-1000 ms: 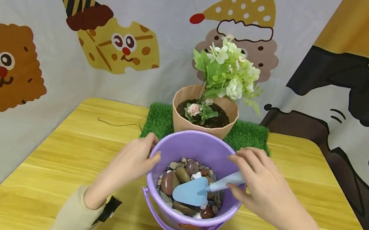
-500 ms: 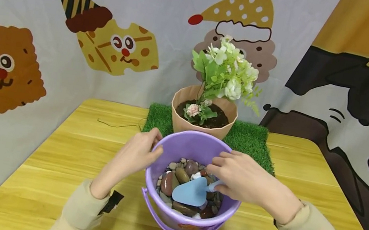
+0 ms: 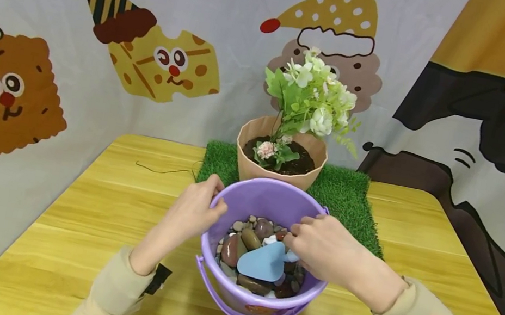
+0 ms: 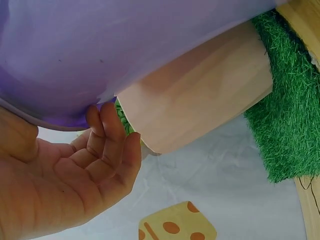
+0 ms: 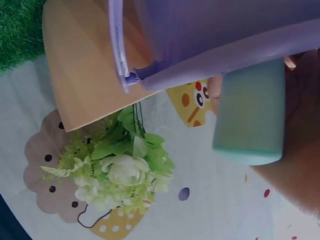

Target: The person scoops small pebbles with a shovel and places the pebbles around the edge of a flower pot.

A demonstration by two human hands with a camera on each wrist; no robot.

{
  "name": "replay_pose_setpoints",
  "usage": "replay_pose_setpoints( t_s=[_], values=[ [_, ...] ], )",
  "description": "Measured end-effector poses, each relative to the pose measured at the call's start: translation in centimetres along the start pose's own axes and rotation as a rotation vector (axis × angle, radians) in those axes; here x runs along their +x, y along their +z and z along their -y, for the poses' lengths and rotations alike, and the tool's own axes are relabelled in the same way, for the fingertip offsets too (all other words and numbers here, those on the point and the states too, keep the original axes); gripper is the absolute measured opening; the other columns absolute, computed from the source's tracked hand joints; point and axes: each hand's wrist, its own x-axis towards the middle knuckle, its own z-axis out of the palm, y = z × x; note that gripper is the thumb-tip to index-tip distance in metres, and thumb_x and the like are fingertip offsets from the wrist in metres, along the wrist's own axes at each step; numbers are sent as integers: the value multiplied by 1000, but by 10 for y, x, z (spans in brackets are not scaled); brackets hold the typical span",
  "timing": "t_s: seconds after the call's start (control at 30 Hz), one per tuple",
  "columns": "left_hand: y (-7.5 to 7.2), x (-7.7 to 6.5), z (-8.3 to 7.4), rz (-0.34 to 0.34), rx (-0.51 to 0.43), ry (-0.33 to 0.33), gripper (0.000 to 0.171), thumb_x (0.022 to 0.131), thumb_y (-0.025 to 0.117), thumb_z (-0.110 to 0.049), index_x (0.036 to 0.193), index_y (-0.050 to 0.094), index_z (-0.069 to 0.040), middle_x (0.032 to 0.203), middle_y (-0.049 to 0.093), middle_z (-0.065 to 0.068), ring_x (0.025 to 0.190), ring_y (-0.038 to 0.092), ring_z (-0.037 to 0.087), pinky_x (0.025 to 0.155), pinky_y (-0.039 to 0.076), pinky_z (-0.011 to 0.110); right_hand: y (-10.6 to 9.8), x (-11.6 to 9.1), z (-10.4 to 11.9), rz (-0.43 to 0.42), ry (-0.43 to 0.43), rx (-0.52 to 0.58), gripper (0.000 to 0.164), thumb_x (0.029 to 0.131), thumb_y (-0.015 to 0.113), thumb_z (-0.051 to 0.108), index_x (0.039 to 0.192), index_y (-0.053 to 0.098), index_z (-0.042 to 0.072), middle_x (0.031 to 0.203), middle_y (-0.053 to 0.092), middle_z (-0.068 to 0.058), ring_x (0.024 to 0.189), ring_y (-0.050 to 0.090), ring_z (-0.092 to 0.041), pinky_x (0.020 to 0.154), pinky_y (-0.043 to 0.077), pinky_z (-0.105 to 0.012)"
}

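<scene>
A purple bucket (image 3: 260,197) stands upright on the table, several large smooth stones (image 3: 231,250) and small pebbles inside it. My left hand (image 3: 189,211) holds its left rim, thumb over the edge; in the left wrist view the fingers (image 4: 107,130) curl along the outside wall. Over the right rim, my right hand (image 3: 327,249) grips the handle of a light-blue toy shovel, whose blade (image 3: 262,261) lies over the stones. In the right wrist view the handle's thick end (image 5: 250,115) sticks out behind the hand. My fingers hide most of the handle in the head view.
Right behind the bucket, a peach flowerpot (image 3: 250,171) with white and pink flowers (image 3: 320,118) stands on a green grass mat (image 3: 349,206). A thin dark wire (image 3: 161,170) lies on the wooden table (image 3: 122,230). The bucket's bail (image 3: 217,298) hangs down in front.
My right hand has moved left along the shovel handle, from its outer end to nearer the blade, and now closes round it. The left hand and bucket stay almost in place.
</scene>
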Motion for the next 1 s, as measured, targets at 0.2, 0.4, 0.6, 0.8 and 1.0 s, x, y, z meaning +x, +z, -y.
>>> replay_pose_setpoints(
  t_s=[0.2, 0.4, 0.6, 0.8, 1.0],
  values=[
    [1, -1, -1, -2, -13, -20, 22, 82, 60, -8, 102, 56, -1, 82, 64, 13, 58, 56, 14, 46, 47, 18, 0, 1, 1, 17, 13, -15, 9, 71, 73, 15, 77, 67, 18, 67, 61, 5, 58, 51, -14, 44, 40, -24],
    [1, -1, 0, -6, -20, -22, 21, 82, 60, -8, 102, 56, -1, 81, 64, 13, 57, 56, 14, 45, 47, 18, -2, 4, -7, 15, -1, -42, 12, 69, 73, 14, 78, 67, 19, 69, 60, 5, 61, 51, -13, 47, 43, -24],
    [0, -2, 0, -10, -9, -23, 22, 83, 59, -9, 103, 56, -2, 82, 64, 13, 57, 56, 14, 45, 46, 19, -5, 7, -20, 12, -19, -67, 15, 69, 73, 13, 80, 65, 19, 71, 59, 5, 68, 54, -14, 54, 45, -25],
    [-4, 0, 1, 0, 19, 26, 21, 83, 59, -10, 101, 57, 0, 79, 64, 12, 55, 55, 13, 43, 45, 16, -4, 9, -35, -49, -27, -77, 13, 74, 70, 11, 83, 63, 18, 73, 59, 4, 72, 56, -16, 58, 44, -27],
    [-4, 3, 2, -9, 35, 43, 17, 85, 57, -13, 97, 57, -1, 74, 62, 10, 55, 55, 14, 44, 45, 19, -8, 7, -43, -111, -18, -113, 11, 78, 67, 9, 81, 64, 19, 73, 58, 4, 70, 53, -16, 57, 42, -27]
  ],
)
